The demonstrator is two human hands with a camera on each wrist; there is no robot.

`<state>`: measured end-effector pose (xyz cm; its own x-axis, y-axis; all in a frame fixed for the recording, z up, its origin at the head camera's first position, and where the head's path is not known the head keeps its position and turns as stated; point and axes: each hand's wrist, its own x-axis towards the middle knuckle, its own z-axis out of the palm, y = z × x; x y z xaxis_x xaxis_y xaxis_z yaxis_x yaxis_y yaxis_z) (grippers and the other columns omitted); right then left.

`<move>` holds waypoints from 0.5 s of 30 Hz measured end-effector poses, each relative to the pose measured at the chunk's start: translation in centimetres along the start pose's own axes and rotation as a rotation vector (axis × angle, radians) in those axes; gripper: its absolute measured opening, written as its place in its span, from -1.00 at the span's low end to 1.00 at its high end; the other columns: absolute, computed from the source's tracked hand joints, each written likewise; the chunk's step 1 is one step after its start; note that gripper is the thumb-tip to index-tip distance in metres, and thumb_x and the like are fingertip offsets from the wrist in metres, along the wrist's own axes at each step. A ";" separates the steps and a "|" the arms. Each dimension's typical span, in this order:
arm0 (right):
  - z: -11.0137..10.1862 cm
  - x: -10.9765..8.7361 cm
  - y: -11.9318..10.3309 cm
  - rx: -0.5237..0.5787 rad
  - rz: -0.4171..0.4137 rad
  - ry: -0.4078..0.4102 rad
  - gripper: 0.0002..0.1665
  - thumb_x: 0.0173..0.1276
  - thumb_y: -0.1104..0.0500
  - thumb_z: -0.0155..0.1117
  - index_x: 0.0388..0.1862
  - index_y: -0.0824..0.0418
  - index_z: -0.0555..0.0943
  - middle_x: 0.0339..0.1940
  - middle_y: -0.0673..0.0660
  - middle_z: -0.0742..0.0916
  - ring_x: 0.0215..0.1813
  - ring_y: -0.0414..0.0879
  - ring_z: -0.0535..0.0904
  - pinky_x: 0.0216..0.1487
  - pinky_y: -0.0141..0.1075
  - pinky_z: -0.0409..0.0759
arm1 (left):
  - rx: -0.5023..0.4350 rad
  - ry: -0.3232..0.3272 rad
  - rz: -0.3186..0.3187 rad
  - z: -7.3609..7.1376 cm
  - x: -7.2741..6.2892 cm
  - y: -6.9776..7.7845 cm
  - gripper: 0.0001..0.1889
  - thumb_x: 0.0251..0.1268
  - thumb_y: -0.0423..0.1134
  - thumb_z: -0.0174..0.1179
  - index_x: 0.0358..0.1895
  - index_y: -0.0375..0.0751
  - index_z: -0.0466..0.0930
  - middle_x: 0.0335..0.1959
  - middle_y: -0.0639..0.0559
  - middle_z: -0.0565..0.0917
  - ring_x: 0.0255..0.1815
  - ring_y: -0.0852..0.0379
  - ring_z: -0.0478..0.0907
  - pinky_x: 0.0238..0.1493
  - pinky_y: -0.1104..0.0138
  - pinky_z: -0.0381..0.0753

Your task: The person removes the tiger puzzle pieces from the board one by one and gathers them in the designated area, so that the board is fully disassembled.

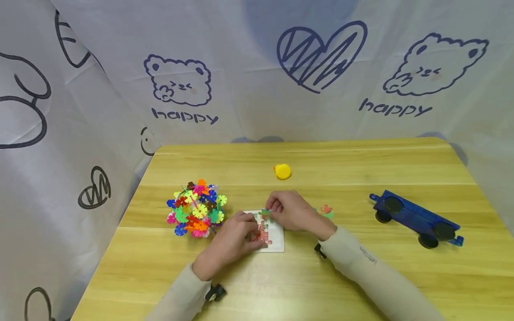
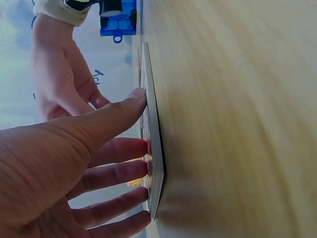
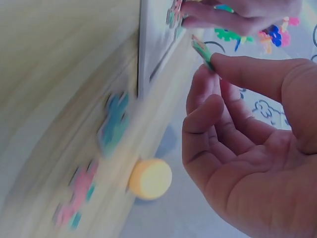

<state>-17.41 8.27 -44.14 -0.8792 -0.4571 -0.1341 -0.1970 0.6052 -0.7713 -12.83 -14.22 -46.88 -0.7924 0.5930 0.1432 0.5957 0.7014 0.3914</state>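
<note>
A white puzzle board (image 1: 277,244) lies on the table with joined pink and green pieces (image 1: 263,236) on it. My left hand (image 1: 230,239) rests its fingertips on the board's left part; in the left wrist view its thumb and fingers (image 2: 116,166) reach to the board's face, nearly straight. Above the board's far edge, my right hand (image 1: 292,210) pinches a small green puzzle piece (image 3: 202,51) between thumb and index finger, its other fingers curled inward. Loose puzzle pieces lie right of the board, a blue-green one (image 3: 115,124) and a pink one (image 3: 78,196).
Left of the board stands a heap of colourful flower-shaped plastic pieces (image 1: 196,208). A yellow toy duck (image 1: 283,171) sits beyond the board. On the right lies a blue toy vehicle (image 1: 415,218) with black wheels. A drawn-on white cloth (image 1: 249,98) hangs behind the table.
</note>
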 end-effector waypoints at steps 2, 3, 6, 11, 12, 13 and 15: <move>-0.6 -0.7 0.5 -0.008 -0.012 0.007 -0.94 0.53 0.31 0.39 -0.10 0.18 0.71 -0.23 0.04 0.75 -0.20 -0.15 0.62 -0.09 -0.34 0.65 | 0.002 -0.003 -0.003 0.0 0.0 0.0 -0.75 0.21 -0.06 0.66 -0.37 -0.09 0.80 -0.15 0.03 0.79 -0.08 0.09 0.61 -0.03 0.26 0.70; -1.0 -1.1 0.8 -0.013 -0.018 0.012 -0.94 0.53 0.31 0.40 -0.10 0.18 0.71 -0.23 0.04 0.76 -0.20 -0.16 0.62 -0.08 -0.34 0.65 | 0.003 -0.003 -0.004 0.0 0.0 0.1 -0.75 0.21 -0.05 0.66 -0.37 -0.09 0.80 -0.15 0.03 0.79 -0.09 0.09 0.61 -0.04 0.26 0.70; -1.8 -2.3 1.8 -0.019 -0.012 0.025 -0.93 0.53 0.32 0.40 -0.11 0.17 0.72 -0.23 0.04 0.76 -0.20 -0.15 0.62 -0.08 -0.33 0.65 | 0.000 -0.005 -0.006 0.0 -0.1 0.1 -0.75 0.21 -0.05 0.66 -0.36 -0.09 0.80 -0.15 0.04 0.79 -0.10 0.09 0.60 -0.05 0.27 0.69; -2.8 -4.0 3.7 -0.010 0.019 0.040 -0.92 0.52 0.34 0.39 -0.12 0.18 0.71 -0.25 0.05 0.75 -0.21 -0.12 0.60 -0.14 -0.35 0.64 | 0.000 -0.005 0.000 0.1 -0.1 0.2 -0.76 0.20 -0.06 0.66 -0.33 -0.11 0.82 -0.17 0.04 0.78 -0.09 0.08 0.61 -0.02 0.25 0.71; -3.0 -4.2 4.0 -0.011 0.020 0.038 -0.92 0.52 0.34 0.39 -0.12 0.18 0.71 -0.25 0.05 0.74 -0.21 -0.12 0.59 -0.15 -0.36 0.63 | -0.002 -0.004 0.000 0.0 -0.1 0.2 -0.75 0.20 -0.06 0.66 -0.34 -0.11 0.82 -0.18 0.04 0.78 -0.09 0.08 0.61 -0.03 0.25 0.71; -3.1 -4.4 4.2 -0.009 0.021 0.036 -0.92 0.52 0.34 0.40 -0.12 0.19 0.71 -0.24 0.06 0.74 -0.20 -0.12 0.60 -0.15 -0.37 0.63 | -0.004 -0.004 0.000 0.0 -0.1 0.1 -0.76 0.20 -0.07 0.66 -0.34 -0.11 0.82 -0.19 0.04 0.77 -0.10 0.08 0.60 -0.04 0.25 0.71; -3.2 -4.8 4.7 -0.008 0.015 0.027 -0.92 0.51 0.34 0.40 -0.11 0.19 0.71 -0.24 0.06 0.75 -0.20 -0.13 0.60 -0.15 -0.37 0.63 | -0.006 -0.003 0.002 0.0 0.0 0.1 -0.75 0.19 -0.07 0.67 -0.35 -0.11 0.81 -0.20 0.05 0.77 -0.11 0.08 0.59 -0.04 0.26 0.70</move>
<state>-15.50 15.38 -45.08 -0.8935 -0.4302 -0.1286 -0.1870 0.6170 -0.7645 -12.72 -14.13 -46.84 -0.7910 0.5954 0.1407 0.5961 0.6982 0.3964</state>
